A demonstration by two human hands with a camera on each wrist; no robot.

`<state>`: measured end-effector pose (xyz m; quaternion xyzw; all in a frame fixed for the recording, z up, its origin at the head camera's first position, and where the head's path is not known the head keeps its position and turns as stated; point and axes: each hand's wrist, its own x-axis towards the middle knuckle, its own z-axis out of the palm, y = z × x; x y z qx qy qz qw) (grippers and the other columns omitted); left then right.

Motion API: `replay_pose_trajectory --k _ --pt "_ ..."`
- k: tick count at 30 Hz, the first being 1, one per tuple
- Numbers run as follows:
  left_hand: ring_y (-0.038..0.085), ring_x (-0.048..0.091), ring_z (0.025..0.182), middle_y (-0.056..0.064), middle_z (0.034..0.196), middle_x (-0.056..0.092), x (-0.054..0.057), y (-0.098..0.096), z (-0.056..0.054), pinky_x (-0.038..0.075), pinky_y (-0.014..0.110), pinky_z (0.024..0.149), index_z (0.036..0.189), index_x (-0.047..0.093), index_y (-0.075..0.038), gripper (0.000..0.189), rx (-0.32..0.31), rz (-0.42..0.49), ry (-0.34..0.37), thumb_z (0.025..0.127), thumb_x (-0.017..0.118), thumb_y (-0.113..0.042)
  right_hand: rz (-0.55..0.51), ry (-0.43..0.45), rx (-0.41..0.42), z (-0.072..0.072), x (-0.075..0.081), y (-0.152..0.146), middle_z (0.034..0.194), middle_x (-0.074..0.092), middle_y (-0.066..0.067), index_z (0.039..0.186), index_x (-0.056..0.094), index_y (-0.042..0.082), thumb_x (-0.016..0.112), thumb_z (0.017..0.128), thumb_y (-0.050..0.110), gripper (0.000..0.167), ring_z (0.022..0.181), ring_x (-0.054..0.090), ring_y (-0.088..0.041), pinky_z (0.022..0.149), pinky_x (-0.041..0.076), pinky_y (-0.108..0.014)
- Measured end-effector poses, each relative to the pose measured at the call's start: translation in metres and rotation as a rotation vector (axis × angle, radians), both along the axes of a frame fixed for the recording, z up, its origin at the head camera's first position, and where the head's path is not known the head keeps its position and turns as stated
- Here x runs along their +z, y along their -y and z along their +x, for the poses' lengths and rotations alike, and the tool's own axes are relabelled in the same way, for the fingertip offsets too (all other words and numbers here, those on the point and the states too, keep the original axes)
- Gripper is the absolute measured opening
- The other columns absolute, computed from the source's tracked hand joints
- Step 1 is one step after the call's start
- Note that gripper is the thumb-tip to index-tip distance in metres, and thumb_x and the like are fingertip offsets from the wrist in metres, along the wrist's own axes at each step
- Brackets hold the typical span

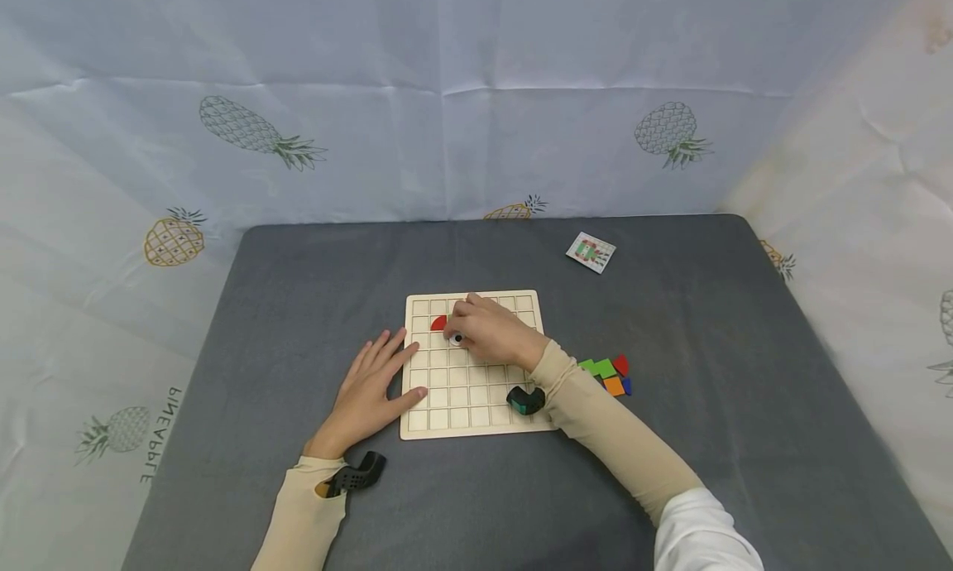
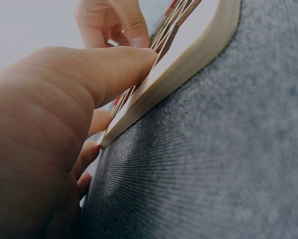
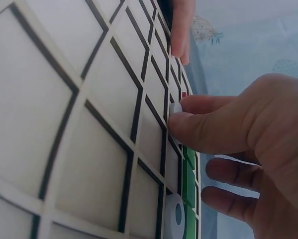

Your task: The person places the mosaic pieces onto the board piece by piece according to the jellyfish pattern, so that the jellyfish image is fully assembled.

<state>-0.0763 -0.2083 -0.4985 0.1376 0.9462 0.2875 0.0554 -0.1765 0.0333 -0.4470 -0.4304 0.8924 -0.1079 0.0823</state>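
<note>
A pale wooden grid board (image 1: 448,397) lies on the dark cloth. My right hand (image 1: 491,331) is over its upper part, thumb and forefinger pinching a small white disc (image 3: 175,109) at a grid cell. From the head, a black dot shows on that disc (image 1: 457,338). A red quarter-round tile (image 1: 439,323) sits in the grid just left of those fingertips. Green tiles (image 3: 189,181) and a second white disc with a dark centre (image 3: 174,217) lie in the grid, hidden from the head by my hand. My left hand (image 1: 372,389) rests spread at the board's left edge, thumb and fingertips on it.
Right of the board, partly behind my forearm, several loose tiles lie: green (image 1: 604,368), red (image 1: 621,364), orange (image 1: 614,386) and blue (image 1: 626,386). A small picture card (image 1: 591,251) lies toward the table's back edge. Pineapple-print cloth (image 1: 462,157) hangs behind.
</note>
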Motion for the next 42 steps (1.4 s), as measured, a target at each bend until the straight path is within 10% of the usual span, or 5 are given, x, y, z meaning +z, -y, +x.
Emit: replay_pose_trajectory --k 30,42 --pt "0.03 0.013 0.16 0.005 0.17 0.024 0.0 -0.001 0.0 0.004 0.051 0.131 0.156 0.043 -0.018 0.078 0.003 0.003 -0.006 0.09 0.072 -0.049 -0.346 0.327 -0.186 0.003 0.031 -0.058 0.113 0.068 -0.01 0.123 0.071 0.007 0.042 0.099 -0.001 0.038 0.098 0.057 -0.019 0.082 0.051 -0.035" --pt "0.03 0.012 0.16 0.004 0.17 0.024 0.001 0.0 0.001 0.004 0.05 0.131 0.156 0.042 -0.019 0.079 -0.002 0.008 -0.002 0.09 0.071 -0.051 -0.361 0.292 -0.257 0.014 0.04 -0.092 0.111 0.069 -0.012 0.12 0.071 0.005 0.052 0.101 0.004 0.027 0.09 0.051 -0.018 0.072 0.048 -0.029"
